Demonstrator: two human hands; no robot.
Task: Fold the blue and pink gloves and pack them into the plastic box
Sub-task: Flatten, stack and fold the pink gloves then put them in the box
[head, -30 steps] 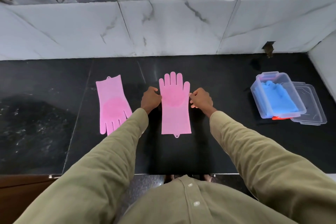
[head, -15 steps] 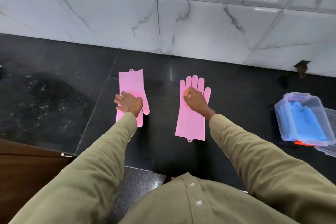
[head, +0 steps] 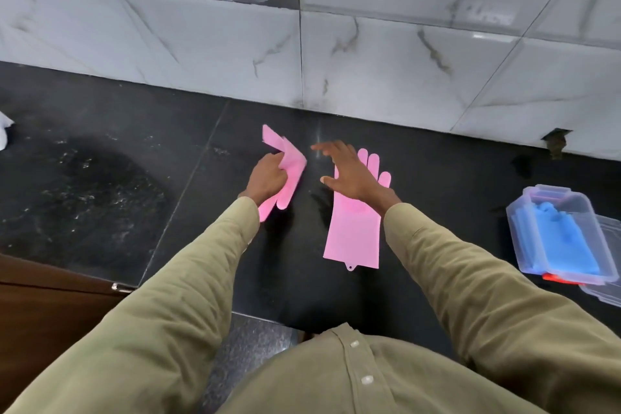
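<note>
Two pink gloves are on the black counter. My left hand (head: 268, 178) grips the left pink glove (head: 288, 161) and holds it lifted and bent, cuff pointing up and away, fingers hanging down. The second pink glove (head: 356, 232) lies flat in the middle, fingers towards the wall. My right hand (head: 349, 171) hovers over its fingertip end with fingers spread, holding nothing. The clear plastic box (head: 524, 232) stands at the right with folded blue gloves (head: 564, 235) inside.
The box's clear lid (head: 608, 292) lies next to the box at the right edge, and something red (head: 557, 277) shows under the box. A marble-tiled wall runs behind the counter. A brown wooden front (head: 40, 299) is at the lower left.
My left hand has picked up the left pink glove, which lay flat before. My right hand has lifted off the middle glove and opened, moving left.
</note>
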